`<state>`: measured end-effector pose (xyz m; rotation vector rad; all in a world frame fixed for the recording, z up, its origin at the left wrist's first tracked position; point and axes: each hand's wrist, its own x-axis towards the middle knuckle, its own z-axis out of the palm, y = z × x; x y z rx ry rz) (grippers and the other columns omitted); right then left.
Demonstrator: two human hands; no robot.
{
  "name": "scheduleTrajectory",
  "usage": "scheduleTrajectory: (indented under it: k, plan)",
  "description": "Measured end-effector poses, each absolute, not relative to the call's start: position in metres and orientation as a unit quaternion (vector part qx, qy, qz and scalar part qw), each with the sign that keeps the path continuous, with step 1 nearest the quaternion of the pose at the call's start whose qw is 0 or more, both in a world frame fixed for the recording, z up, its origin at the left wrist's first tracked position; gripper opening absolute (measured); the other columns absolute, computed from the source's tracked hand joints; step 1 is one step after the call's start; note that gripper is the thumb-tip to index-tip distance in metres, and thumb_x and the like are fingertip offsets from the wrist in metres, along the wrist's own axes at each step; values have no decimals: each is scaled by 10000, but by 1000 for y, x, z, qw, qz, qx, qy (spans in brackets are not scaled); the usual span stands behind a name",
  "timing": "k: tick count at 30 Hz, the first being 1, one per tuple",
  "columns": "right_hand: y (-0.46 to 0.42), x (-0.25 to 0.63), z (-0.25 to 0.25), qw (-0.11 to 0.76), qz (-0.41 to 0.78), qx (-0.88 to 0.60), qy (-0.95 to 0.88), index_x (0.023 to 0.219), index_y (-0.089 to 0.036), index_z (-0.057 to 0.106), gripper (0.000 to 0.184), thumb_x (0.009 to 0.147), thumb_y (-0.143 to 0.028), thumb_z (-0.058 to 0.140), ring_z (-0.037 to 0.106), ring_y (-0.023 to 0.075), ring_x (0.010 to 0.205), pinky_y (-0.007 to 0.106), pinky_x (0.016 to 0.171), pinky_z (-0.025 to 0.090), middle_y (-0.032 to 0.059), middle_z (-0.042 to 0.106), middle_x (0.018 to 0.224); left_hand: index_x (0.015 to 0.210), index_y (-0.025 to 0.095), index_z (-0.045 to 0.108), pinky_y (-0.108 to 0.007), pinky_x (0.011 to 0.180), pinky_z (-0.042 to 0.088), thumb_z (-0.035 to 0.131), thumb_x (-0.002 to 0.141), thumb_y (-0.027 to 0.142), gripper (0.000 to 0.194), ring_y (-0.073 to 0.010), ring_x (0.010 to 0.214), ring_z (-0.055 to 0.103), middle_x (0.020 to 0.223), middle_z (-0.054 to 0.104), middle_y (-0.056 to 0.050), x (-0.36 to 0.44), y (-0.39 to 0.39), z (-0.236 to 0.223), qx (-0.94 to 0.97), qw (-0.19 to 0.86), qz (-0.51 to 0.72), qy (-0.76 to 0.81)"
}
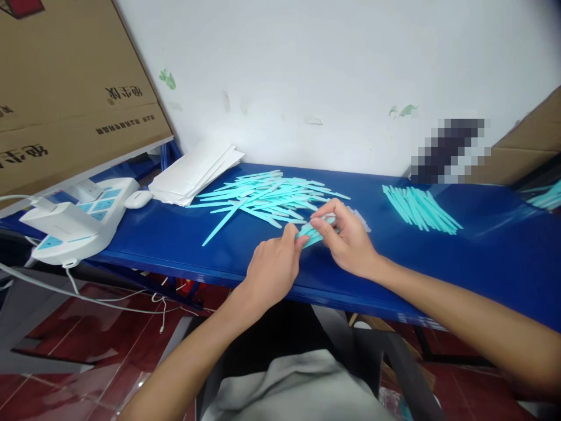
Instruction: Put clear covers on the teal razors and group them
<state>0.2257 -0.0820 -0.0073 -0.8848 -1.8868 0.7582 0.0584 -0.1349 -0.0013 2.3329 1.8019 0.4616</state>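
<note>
A small bundle of slim turquoise plastic sticks [312,235], possibly eyebrow razors, is held between my hands just above the blue table. My left hand [276,263] pinches its near left end between thumb and fingers. On the other side my right hand [344,237] has its thumb and fingertips closed on the bundle. Pale translucent ends [361,218] show past the right fingers. Right behind my hands lies a loose, criss-crossed pile of the same sticks [263,196]. A neater group of sticks [421,209] lies to the right, roughly side by side.
White envelopes or sheets [193,172] are stacked left of the pile. Farther left are a white earbud case [139,199] and a power strip [99,216] with a charger [61,221] and cables. A large cardboard box [79,88] and white wall [307,76] border the blue table [482,263].
</note>
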Motion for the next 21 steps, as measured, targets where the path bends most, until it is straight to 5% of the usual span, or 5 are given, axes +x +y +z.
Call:
scheduleTrajectory:
  k: [15, 21]
  plan:
    - [-82, 227, -7, 439, 317, -374, -753, 938, -248, 511, 298, 979, -544, 520, 383, 127, 524, 293, 481, 318, -10, 511, 711, 861, 243, 381, -296, 549, 197, 321, 1079, 328, 242, -198, 536, 542, 583, 464, 40, 49, -133, -4, 780, 143, 250, 557]
    - [-43, 265, 12, 580, 264, -417, -648, 908, -265, 442, 309, 933, -531, 596, 394, 127, 492, 299, 497, 363, -59, 393, 593, 802, 253, 302, -294, 519, 172, 300, 1080, 362, 299, -158, 437, 373, 537, 335, 70, 31, -137, -4, 763, 161, 275, 563]
